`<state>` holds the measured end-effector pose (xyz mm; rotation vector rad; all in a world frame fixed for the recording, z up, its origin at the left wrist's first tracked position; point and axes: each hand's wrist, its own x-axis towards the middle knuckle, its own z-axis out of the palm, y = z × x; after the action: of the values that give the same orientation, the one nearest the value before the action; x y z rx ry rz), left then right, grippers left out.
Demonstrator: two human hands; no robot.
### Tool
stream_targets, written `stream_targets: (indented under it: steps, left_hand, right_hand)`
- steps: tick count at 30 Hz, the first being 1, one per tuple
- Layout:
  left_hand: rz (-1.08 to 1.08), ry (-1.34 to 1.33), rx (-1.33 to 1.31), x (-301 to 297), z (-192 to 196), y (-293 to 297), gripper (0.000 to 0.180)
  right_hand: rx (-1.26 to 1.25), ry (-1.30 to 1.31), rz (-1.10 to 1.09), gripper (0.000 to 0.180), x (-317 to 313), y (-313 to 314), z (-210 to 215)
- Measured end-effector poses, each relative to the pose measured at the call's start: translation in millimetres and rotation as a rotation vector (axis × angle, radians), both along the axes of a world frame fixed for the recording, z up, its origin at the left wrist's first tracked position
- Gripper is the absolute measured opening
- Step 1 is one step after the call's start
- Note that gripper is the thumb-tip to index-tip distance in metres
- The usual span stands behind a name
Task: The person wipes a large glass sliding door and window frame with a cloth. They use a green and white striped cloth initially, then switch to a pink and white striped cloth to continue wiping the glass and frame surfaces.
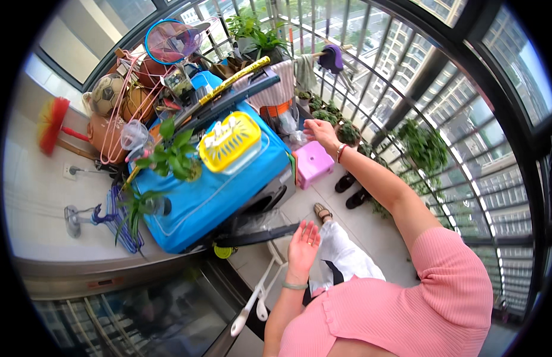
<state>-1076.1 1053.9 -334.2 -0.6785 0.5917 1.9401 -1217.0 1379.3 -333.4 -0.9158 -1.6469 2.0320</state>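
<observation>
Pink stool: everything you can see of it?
The pink stool looks plastic: a rounded-square seat with a small hole near its middle, sides running down to short legs. It stands upright on the tiled floor, beside black shoes. The right hand is nearby, seemingly not touching.

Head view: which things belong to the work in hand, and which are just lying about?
Likely part of the work, being nearest the hands:
- stool, by the right hand; whether that hand holds anything is unclear
- dark bar, by the open left hand

Apparently lying about:
- yellow basket
- football
- red brush
- black shoes
</observation>
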Motion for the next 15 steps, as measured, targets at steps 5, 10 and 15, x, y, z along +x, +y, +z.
stream_targets:
  steps: [5,10,15]
  left_hand:
    - [0.051,-0.079,-0.041,-38.7,-4.6,72.7,0.029]
    - [0.109,-0.095,-0.078,-71.8,3.9,125.0,0.032]
    - [0.128,-0.137,-0.14,-84.4,-6.8,151.0,0.034]
  right_hand:
    - [-0.026,-0.017,0.006,0.054,-121.7,102.6,-27.0]
    - [-0.128,-0.018,-0.02,0.075,-208.5,178.4,-49.7]
    - [-0.095,-0.081,0.021,0.075,-252.7,209.1,-75.4]
